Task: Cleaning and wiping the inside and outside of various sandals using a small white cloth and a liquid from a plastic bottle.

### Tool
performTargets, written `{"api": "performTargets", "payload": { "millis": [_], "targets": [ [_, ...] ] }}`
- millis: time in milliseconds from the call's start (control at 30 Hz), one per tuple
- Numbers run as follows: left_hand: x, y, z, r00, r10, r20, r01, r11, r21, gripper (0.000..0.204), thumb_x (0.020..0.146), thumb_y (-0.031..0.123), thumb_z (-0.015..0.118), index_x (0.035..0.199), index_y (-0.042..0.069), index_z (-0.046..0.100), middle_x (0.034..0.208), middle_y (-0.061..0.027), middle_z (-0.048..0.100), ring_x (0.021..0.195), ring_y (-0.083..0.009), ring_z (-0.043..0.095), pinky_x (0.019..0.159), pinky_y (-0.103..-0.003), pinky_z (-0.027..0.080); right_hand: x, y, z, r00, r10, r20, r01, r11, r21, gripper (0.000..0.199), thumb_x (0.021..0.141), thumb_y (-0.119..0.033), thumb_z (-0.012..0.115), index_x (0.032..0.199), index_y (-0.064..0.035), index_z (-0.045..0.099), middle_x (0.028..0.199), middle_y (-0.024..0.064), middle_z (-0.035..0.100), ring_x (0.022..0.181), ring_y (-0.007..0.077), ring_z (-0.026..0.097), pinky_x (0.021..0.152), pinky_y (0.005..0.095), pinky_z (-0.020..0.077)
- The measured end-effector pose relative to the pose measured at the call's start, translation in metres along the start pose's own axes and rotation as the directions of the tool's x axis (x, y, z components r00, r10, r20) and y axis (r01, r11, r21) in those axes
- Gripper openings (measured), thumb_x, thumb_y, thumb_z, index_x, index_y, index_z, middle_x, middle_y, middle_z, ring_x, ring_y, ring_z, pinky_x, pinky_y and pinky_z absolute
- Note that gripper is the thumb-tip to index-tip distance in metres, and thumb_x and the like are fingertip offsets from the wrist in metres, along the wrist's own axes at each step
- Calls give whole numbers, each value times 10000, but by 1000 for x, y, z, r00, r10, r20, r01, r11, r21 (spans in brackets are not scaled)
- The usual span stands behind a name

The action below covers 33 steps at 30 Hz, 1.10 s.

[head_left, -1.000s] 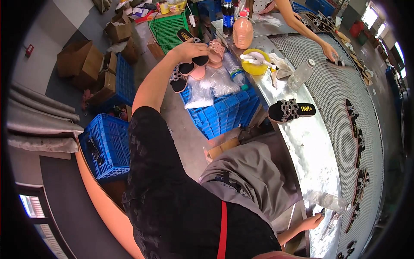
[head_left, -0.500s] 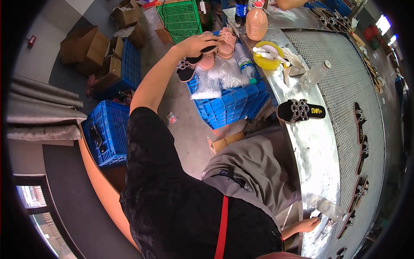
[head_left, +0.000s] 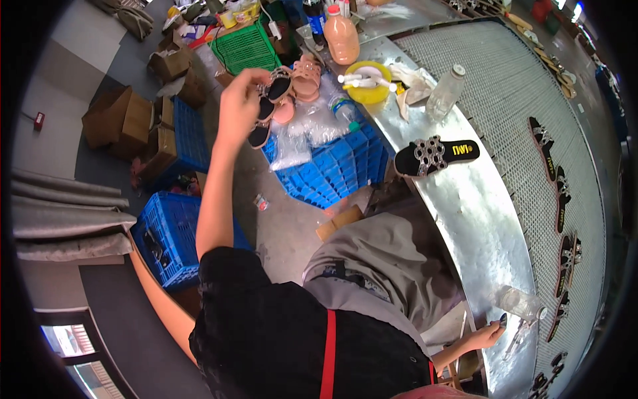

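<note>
At the far left my left hand is curled, its fingers closed at the edge of a black jewelled sandal. More black sandals and a pink sandal lie beside it, above clear plastic bags on stacked blue crates. My right hand, low at the right, is closed around a small dark object over the metal bench edge. A clear bottle lies right beside that hand. One black sandal with a silver jewelled strap rests alone on the metal ledge.
A mesh conveyor carries a row of sandals on the right. Along the ledge stand a yellow bowl of white tubes, a clear bottle and a pink-filled jug. Blue crates and cardboard boxes stand at left.
The view has shifted, so the bench things sit further left. My left hand has drawn back leftward from atop the sandals to their edge. My right hand stays by the lying bottle.
</note>
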<state>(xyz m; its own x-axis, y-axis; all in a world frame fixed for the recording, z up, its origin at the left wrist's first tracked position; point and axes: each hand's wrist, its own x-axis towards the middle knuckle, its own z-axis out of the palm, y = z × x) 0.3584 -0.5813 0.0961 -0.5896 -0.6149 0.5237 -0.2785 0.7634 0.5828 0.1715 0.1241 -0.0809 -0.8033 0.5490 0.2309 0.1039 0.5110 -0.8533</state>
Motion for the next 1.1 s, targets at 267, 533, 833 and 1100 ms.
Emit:
{"api": "performTargets", "payload": {
  "millis": [267, 533, 833, 1100],
  "targets": [
    [-160, 147, 126, 487, 492, 722, -199, 867, -456, 257, 778, 39, 648, 1014, 101, 730, 981, -53, 719, 912, -301, 673, 779, -426, 512, -6, -9, -1, 996, -58, -67, 62, 997, 50, 377, 1045, -359, 651, 881, -21, 678, 735, -31, 466, 637, 70, 357, 535, 262, 271],
    [-149, 209, 173, 589, 522, 617, -233, 840, -490, 264, 775, -8, 615, 974, 107, 746, 962, -72, 722, 958, -291, 668, 843, -429, 507, -23, -23, -29, 926, 200, 320, -339, 813, 473, 318, 1081, -325, 603, 974, -31, 659, 599, -69, 380, 508, 12, 269, 476, 231, 180],
    [-62, 139, 266, 858, 375, 352, -372, 925, -79, 704, 839, 324, 790, 1400, -11, 527, 1314, -216, 607, 1223, -390, 563, 1014, -484, 476, -119, -38, -44, 873, 325, 363, -465, 780, 419, 301, 1075, -265, 606, 1007, 5, 721, 611, -39, 524, 451, 12, 300, 414, 228, 175],
    [-71, 153, 283, 821, 220, 527, -213, 974, -75, 890, 731, 448, 828, 1432, 2, 508, 1280, -205, 626, 1171, -405, 582, 1003, -517, 463, -156, -75, 18, 802, 310, 510, -557, 696, 453, 223, 1036, -237, 673, 1031, -15, 691, 909, 126, 741, 478, 21, 332, 437, 210, 229]
  ]
}}
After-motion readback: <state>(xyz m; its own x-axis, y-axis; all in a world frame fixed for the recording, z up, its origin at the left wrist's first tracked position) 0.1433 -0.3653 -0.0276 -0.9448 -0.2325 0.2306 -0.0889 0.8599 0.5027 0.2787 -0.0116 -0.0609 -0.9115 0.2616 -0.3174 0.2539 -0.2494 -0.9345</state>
